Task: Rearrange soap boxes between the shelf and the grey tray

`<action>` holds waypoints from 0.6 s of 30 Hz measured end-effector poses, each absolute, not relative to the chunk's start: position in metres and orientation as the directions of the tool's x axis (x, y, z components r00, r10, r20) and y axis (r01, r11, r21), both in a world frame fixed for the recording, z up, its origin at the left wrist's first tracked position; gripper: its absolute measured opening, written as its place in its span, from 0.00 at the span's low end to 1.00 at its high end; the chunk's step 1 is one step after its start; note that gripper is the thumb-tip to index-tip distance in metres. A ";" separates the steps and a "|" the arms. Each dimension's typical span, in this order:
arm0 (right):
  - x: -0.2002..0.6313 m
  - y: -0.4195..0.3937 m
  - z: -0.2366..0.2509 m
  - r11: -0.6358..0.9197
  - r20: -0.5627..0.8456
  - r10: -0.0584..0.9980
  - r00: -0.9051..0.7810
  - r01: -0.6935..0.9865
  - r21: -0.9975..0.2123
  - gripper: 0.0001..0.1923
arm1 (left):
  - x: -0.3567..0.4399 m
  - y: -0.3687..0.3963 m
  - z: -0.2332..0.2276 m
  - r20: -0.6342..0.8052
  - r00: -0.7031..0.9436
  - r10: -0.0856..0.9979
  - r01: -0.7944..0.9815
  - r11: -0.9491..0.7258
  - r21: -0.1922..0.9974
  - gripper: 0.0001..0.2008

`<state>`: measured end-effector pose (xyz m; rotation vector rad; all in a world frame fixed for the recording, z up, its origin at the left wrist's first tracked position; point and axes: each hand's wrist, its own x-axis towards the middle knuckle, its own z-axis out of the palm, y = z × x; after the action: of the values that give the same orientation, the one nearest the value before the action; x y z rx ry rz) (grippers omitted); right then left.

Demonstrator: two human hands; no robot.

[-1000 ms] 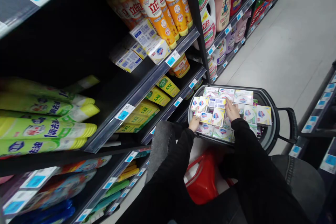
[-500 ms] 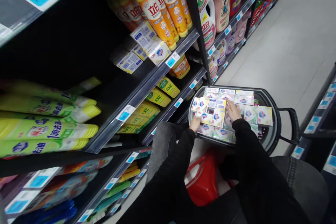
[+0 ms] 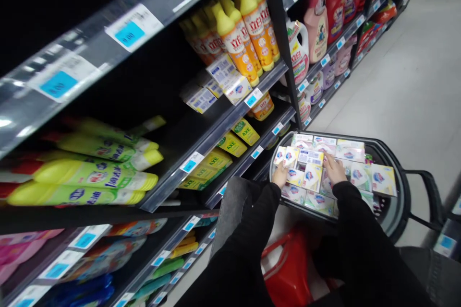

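Between the two hands, a stack of small soap boxes [image 3: 301, 176] lies on top of the other boxes filling the dark basket [image 3: 396, 211]. The left hand [image 3: 280, 175] presses against the stack's near-left end and the right hand [image 3: 334, 169] lies fingers spread over its right side, so both appear to bracket it rather than clench it. The stack's long axis runs from one hand to the other, and the shelf with soap boxes [image 3: 225, 81] lies up and to the left of the left hand.

Soap boxes [image 3: 338, 168] are piled in the basket [image 3: 396, 211]; shelves [image 3: 201, 139] stand at nine o'clock, a bag [image 3: 288, 268] at six.
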<state>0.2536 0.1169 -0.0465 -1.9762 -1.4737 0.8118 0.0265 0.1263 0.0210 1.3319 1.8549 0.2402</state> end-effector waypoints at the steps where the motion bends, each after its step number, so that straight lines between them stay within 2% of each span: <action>1: 0.254 0.118 -0.049 -0.232 -0.106 0.967 0.231 0.634 -0.737 0.30 | 0.025 0.129 0.029 -0.451 -0.130 0.883 0.715 0.398 0.575 0.29; 3: 0.258 0.120 -0.051 -0.194 -0.031 0.964 0.263 0.623 -0.758 0.30 | 0.015 0.138 0.056 -0.238 -0.160 0.958 0.739 0.276 0.615 0.28; 5: 0.265 0.121 -0.046 -0.177 0.015 0.954 0.301 0.602 -0.778 0.30 | -0.003 0.155 0.099 0.059 -0.162 0.985 0.771 0.089 0.631 0.24; 7: 0.274 0.121 -0.036 -0.173 0.029 0.944 0.328 0.569 -0.804 0.30 | -0.024 0.183 0.155 0.299 -0.164 0.940 0.833 -0.030 0.552 0.20; 9: 0.280 0.119 -0.022 -0.180 0.029 0.934 0.356 0.539 -0.823 0.30 | -0.043 0.221 0.210 0.435 -0.132 0.891 0.902 -0.074 0.425 0.20; 11: 0.282 0.116 -0.010 -0.188 0.028 0.927 0.374 0.529 -0.827 0.28 | -0.055 0.265 0.252 0.454 -0.070 0.888 0.940 -0.094 0.328 0.22; 13: 0.280 0.112 -0.001 -0.184 0.038 0.928 0.369 0.545 -0.818 0.27 | -0.058 0.305 0.275 0.367 -0.025 0.930 0.950 -0.092 0.298 0.26; 16: 0.275 0.105 0.006 -0.138 0.069 0.945 0.319 0.582 -0.801 0.26 | -0.057 0.343 0.281 0.213 -0.008 0.977 0.932 -0.070 0.355 0.28; 18: 0.275 0.101 0.007 -0.119 0.074 0.953 0.294 0.587 -0.801 0.26 | -0.058 0.353 0.276 0.173 -0.005 0.985 0.917 -0.064 0.394 0.29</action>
<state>0.2746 0.1014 0.0073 -1.8079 -1.3865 0.6125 -0.0577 0.3529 0.2760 2.0902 2.0264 0.6100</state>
